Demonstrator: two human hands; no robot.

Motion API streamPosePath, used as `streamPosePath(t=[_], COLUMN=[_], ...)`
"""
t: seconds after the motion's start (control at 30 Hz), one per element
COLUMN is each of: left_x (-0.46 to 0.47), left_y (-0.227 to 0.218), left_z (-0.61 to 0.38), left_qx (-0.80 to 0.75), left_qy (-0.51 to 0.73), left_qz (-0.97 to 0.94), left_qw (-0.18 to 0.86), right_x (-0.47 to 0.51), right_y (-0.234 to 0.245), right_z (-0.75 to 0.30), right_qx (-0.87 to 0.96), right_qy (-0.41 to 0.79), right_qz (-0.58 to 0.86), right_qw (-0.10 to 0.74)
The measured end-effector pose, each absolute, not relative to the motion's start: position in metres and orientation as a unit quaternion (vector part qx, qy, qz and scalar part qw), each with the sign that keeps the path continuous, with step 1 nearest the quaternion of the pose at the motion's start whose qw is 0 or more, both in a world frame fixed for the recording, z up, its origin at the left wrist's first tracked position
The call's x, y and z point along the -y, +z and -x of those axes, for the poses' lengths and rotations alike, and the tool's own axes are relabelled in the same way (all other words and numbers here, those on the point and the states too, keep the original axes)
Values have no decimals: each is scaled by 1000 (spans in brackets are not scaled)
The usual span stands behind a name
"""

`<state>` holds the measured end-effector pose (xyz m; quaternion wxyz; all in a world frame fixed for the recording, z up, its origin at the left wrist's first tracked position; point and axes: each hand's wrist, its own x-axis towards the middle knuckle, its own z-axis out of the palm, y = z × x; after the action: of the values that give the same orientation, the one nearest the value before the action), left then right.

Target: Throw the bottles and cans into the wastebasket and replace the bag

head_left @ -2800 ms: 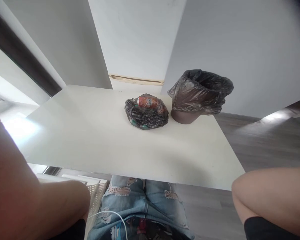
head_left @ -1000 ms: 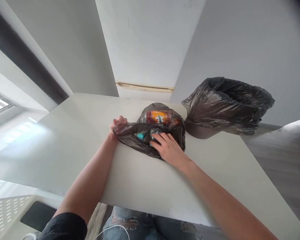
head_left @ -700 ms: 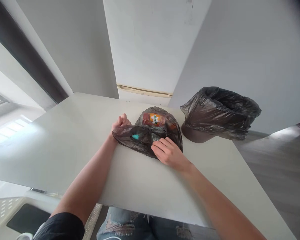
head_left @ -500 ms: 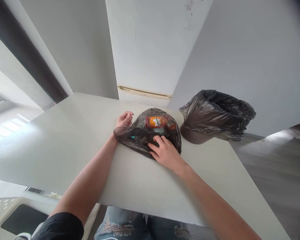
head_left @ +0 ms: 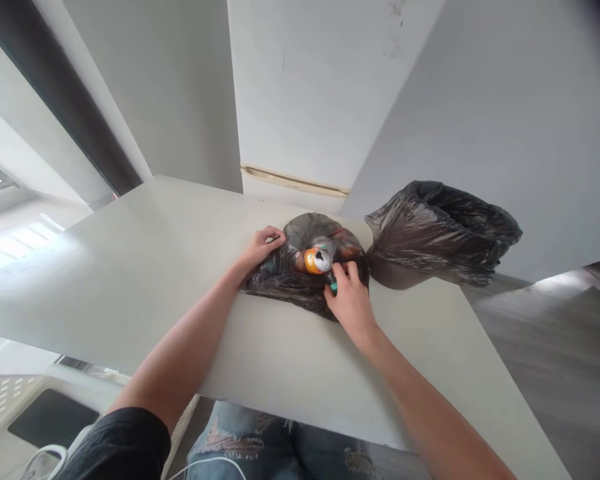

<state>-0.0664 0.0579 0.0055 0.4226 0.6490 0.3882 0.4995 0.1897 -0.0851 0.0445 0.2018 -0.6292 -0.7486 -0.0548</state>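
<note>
A thin black plastic bag (head_left: 290, 293) lies on the white table, its mouth spread apart. Inside the opening sits an orange drink can (head_left: 317, 261), its silver top with an open drinking hole turned towards me. My left hand (head_left: 266, 245) pinches the bag's left edge between thumb and fingers. On the other side, my right hand (head_left: 351, 300) is curled at the bag's near right edge, fingertips close to the can. A small teal item (head_left: 333, 288) shows between its thumb and fingers; its kind is unclear. Other contents are partly covered by the plastic.
Right of the bag stands a brown bin (head_left: 397, 272) lined with another black bag (head_left: 430, 233), near the table's (head_left: 450, 347) right edge. Behind the table rises a white fridge (head_left: 325, 100) with a cream handle. A pale plastic basket (head_left: 10, 413) is at lower left.
The bag's mouth has been drawn apart, leaving the orange can uncovered. My left hand has moved from under the plastic onto its edge. My right hand has shifted slightly right.
</note>
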Motion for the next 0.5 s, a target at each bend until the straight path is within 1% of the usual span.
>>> streamPosePath(t=[0.1, 0.23, 0.37, 0.43, 0.5], left_x=[-56, -54, -58, -59, -60], left_y=[7, 6, 1, -1, -1], left_z=[66, 65, 63, 63, 63], left_qx=[-402, -404, -394, -388, -384], left_qy=[503, 513, 533, 527, 523], left_qz=[-637, -614, -600, -615, -628], left_qw=[425, 444, 448, 439, 430], right_x=[90, 95, 94, 94, 98], right_y=[67, 97, 114, 119, 126], right_z=[-194, -204, -214, -216, -216], right_qx=[732, 690, 640, 610, 570], right_qy=[-26, -60, -97, -134, -141], right_qz=[601, 544, 451, 400, 410], right_qw=[319, 473, 615, 671, 698])
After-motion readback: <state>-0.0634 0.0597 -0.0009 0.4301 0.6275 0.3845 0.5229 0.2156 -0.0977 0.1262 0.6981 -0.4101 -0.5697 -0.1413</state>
